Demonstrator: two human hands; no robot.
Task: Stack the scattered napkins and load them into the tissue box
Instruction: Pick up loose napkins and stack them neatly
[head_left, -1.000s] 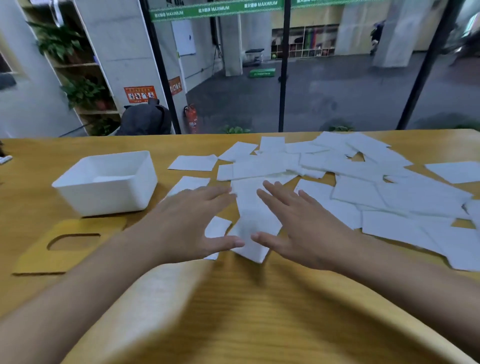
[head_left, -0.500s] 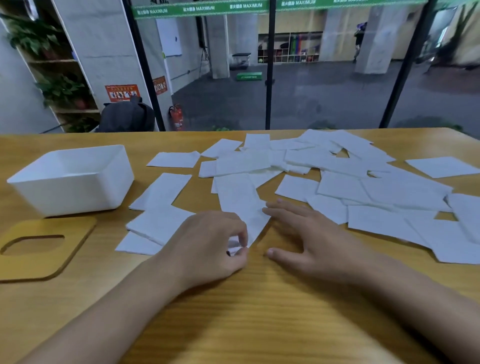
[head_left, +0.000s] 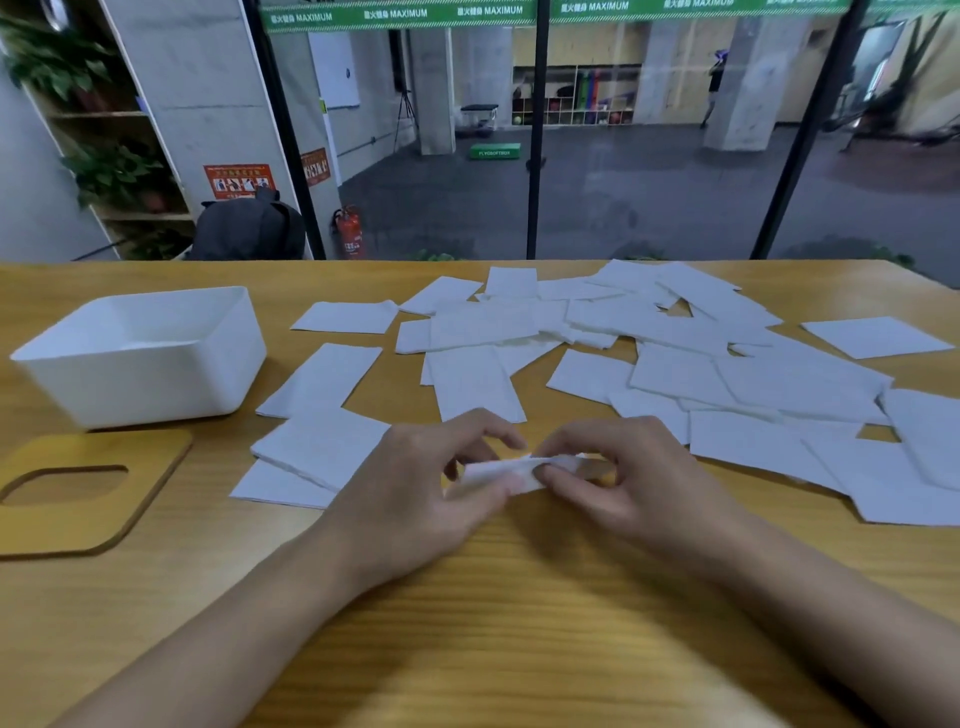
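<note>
Your left hand and right hand both pinch 1 thin white paper napkin, bunched between them over the wooden table. The open white plastic tissue box sits well to the left. Tugging could tear the napkin; a crumpled sheet would stack unevenly.

One head-worn wide-angle view, facing forward-down across table, close above left hand, right hand.

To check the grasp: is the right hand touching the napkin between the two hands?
Touching. The head view shows the right hand pinching one end of the napkin with thumb and fingers; the left hand pinches the other end.
</note>
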